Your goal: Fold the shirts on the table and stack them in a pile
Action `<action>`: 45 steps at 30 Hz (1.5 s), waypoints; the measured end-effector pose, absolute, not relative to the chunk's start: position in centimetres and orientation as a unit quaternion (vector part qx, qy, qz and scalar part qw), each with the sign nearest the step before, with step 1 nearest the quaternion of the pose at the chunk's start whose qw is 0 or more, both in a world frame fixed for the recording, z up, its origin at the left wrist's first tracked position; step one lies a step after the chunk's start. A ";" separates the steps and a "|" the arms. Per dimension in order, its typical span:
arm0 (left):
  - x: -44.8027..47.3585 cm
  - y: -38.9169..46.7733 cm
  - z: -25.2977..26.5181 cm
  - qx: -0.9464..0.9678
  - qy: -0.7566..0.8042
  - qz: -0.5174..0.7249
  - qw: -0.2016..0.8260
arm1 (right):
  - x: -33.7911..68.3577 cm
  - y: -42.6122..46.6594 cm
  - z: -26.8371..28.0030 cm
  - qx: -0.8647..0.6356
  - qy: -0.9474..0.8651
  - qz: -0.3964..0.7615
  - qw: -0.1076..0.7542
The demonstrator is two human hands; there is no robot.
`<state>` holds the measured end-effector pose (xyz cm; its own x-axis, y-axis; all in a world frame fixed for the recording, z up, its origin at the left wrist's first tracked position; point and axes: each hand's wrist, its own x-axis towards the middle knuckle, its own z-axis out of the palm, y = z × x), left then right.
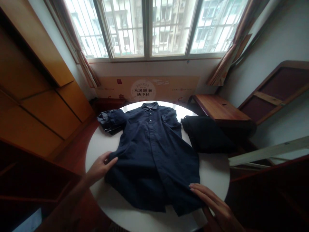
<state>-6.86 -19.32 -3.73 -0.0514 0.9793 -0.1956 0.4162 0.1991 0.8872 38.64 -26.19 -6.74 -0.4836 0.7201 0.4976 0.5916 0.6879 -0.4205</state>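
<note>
Navy shirt (pixel 149 151) was laid buttons-up on the white bench (pixel 214 169), apparently being straightened.
Even tension across the shirt seemed needed for the next move. The hands were held well apart: the shirt's left edge was pinched by the left hand (pixel 101 166); its near right corner was overlaid by the right hand (pixel 216 203), fingers extended, whether gripped could not be told.

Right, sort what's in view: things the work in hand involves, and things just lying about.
In use:
- shirt, both hands on it
- left hand, right hand
- table, under the shirt

Probably just lying about, untouched:
- black cloth
- patterned bundle
- banner
</note>
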 end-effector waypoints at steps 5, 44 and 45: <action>-8.7 -20.1 -3.2 0.442 0.648 0.349 0.513 | 39.4 -26.1 -6.3 -0.368 -0.867 0.131 0.309; 3.6 3.1 -9.3 0.807 0.584 0.087 0.023 | 34.9 5.9 4.3 -0.794 -0.598 -0.081 0.075; 3.6 3.1 -9.3 0.807 0.583 0.088 0.023 | 34.7 5.6 4.1 -0.771 -0.626 -0.086 0.073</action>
